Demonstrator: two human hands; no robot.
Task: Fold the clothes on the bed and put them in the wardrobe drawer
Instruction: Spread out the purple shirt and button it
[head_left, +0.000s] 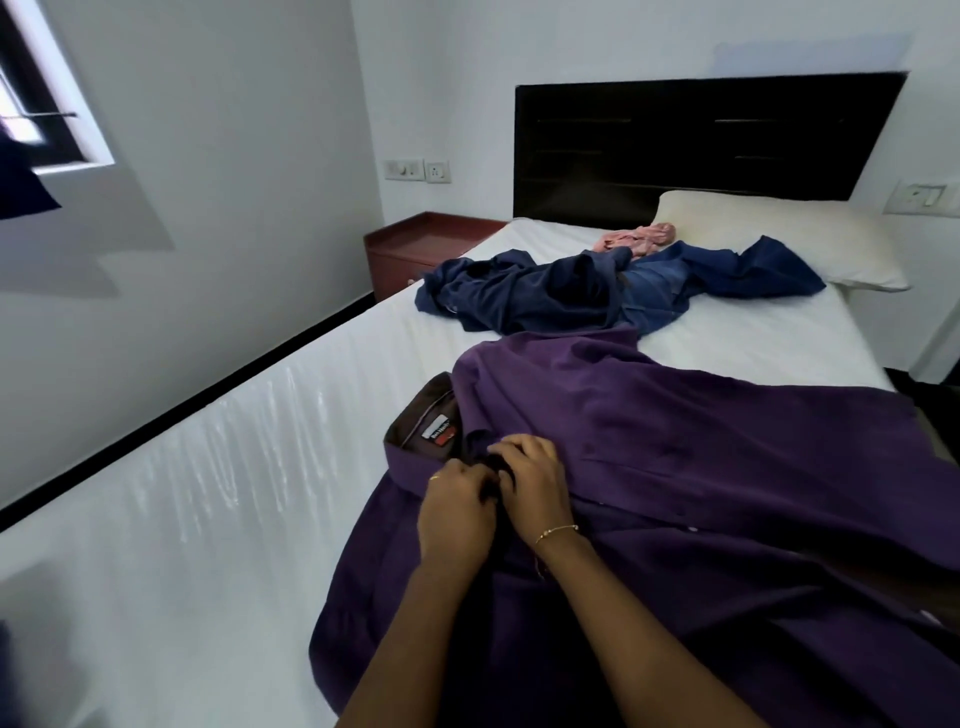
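Both forearms reach forward over the bed (208, 493); left hand (454, 519) and right hand (535, 488) meet knuckle to knuckle, fingers curled — pinching the front placket just below the collar of the purple shirt (675, 441), spread flat on the sheet.

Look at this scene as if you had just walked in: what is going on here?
A person is working on a purple shirt spread on a white-sheeted bed. The left hand and right hand both pinch the fabric just below the collar, seemingly at the button placket. Further up the bed, a heap of dark blue clothes and a pink garment lie unfolded beside a pillow.
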